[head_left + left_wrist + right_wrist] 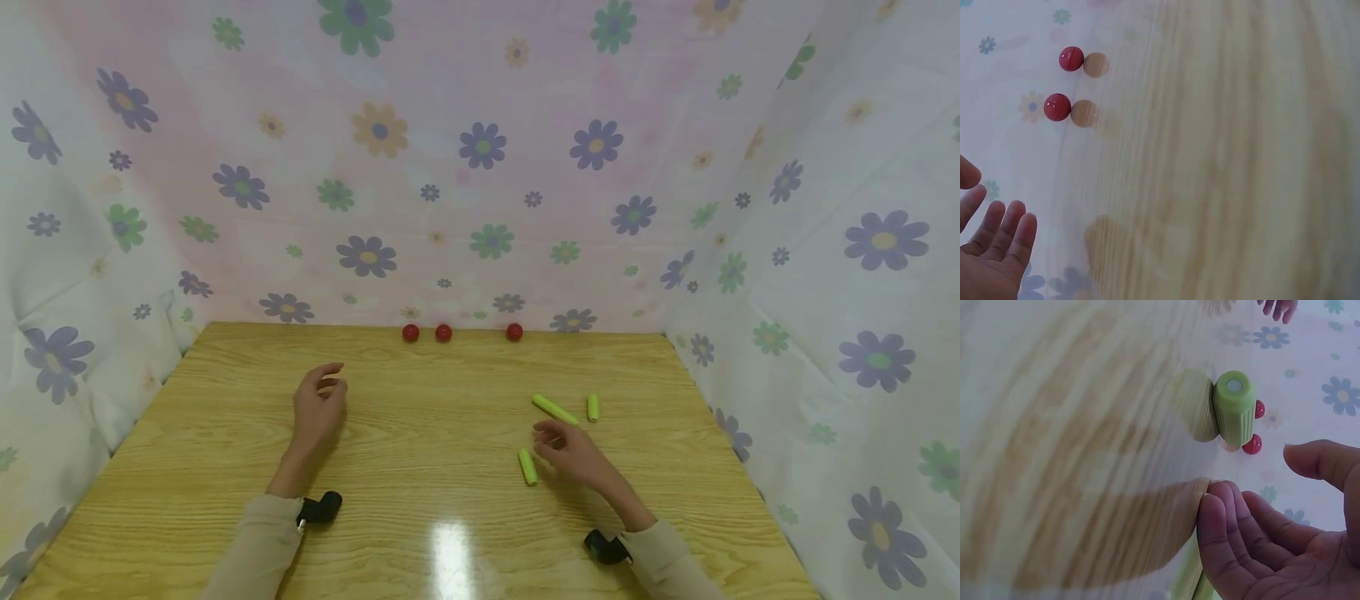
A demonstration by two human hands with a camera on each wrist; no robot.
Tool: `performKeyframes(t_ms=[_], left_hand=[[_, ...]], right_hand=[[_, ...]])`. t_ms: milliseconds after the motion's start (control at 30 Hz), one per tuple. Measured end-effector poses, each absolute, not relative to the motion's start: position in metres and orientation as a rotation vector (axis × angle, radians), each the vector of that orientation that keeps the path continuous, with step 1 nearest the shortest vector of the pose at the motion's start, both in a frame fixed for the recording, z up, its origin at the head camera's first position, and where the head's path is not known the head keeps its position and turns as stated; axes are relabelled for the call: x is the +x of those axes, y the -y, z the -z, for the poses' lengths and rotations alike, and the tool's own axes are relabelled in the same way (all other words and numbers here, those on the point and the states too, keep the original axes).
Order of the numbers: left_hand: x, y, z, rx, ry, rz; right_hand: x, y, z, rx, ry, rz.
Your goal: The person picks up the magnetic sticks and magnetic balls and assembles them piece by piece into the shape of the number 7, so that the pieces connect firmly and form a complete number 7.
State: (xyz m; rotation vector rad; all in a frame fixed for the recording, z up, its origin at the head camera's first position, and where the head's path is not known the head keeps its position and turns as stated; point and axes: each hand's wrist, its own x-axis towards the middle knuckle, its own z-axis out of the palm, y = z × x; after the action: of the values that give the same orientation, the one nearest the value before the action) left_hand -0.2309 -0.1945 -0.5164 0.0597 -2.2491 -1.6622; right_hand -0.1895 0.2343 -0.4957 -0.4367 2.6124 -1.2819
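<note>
My left hand (318, 406) hovers over the left part of the table, fingers loosely bent and holding nothing. In the left wrist view its fingers (1020, 240) are spread apart, away from the red balls (1057, 107). My right hand (576, 457) is low among three light-green ridged rods, with no rod in its grasp. A short rod (528, 467) lies to its left, and the right wrist view shows a grey disc on that rod's end (1234, 386). Just beyond the fingers is a longer rod (554, 409); another short rod (593, 408) lies farther right.
Three red balls stand along the table's far edge: two close together, the left ball (410, 333) and the middle ball (443, 333), and a right ball (514, 332) farther off. Flowered cloth (420, 217) encloses the wooden table (420, 467) at the back and sides.
</note>
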Motion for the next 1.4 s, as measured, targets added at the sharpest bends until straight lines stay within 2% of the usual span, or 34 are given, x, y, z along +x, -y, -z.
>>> performKeyframes(t_ms=[367,1067,1400], left_hand=[[-0.247,0.187,0.520,0.060,2.259,1.742],[-0.271,0.169,0.526,0.115,2.211,1.911],[-0.294,0.154,0.525,-0.007,2.193,1.879]], right_hand=[[-0.188,-0.232,0.496,-0.583,-2.486,1.307],[-0.194,-0.227,0.500,-0.576,-2.490,1.287],[-0.197,-0.227,0.501,-0.560,-2.516,1.249]])
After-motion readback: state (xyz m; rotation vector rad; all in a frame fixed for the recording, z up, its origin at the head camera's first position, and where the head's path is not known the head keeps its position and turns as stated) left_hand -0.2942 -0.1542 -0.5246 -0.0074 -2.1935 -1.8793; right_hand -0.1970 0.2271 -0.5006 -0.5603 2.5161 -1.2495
